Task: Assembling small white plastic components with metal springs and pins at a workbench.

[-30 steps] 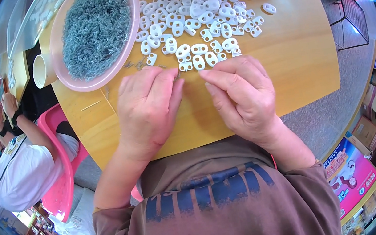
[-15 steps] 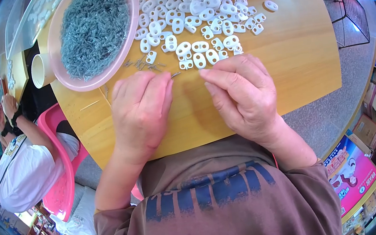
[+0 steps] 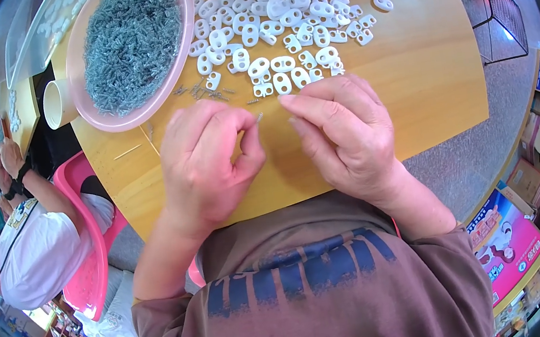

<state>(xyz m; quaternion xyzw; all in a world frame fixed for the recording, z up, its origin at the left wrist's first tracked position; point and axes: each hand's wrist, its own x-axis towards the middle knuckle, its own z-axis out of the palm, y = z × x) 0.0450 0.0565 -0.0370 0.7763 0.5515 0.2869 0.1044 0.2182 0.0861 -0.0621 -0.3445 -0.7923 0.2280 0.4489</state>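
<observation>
My left hand (image 3: pixel 209 159) is closed in a pinch over the table's near part, a small metal spring (image 3: pixel 260 118) showing at its thumb and fingertip. Facing it, my right hand (image 3: pixel 347 131) has thumb and fingers bent together; whether anything is between them is hidden. Just beyond its fingertips are white oval plastic cord-stopper pieces (image 3: pixel 282 84) with two holes, and smaller white notched pieces (image 3: pixel 263 90). One loose spring (image 3: pixel 253 101) lies between my hands and these pieces. More loose springs (image 3: pixel 200 91) are scattered beyond my left hand.
A pink basin (image 3: pixel 78 98) heaped with springs (image 3: pixel 131 47) stands at the table's far left, beside a cream cup (image 3: pixel 57 103). A pile of white pieces (image 3: pixel 289 2) covers the far middle. Thin wooden sticks (image 3: pixel 127 152) lie at left. Another person (image 3: pixel 41 246) sits on a pink chair (image 3: pixel 87 281).
My left hand has drawn back slightly from the loose spring, its thumb and finger now pinching a spring toward my right hand. The right hand has hardly moved.
</observation>
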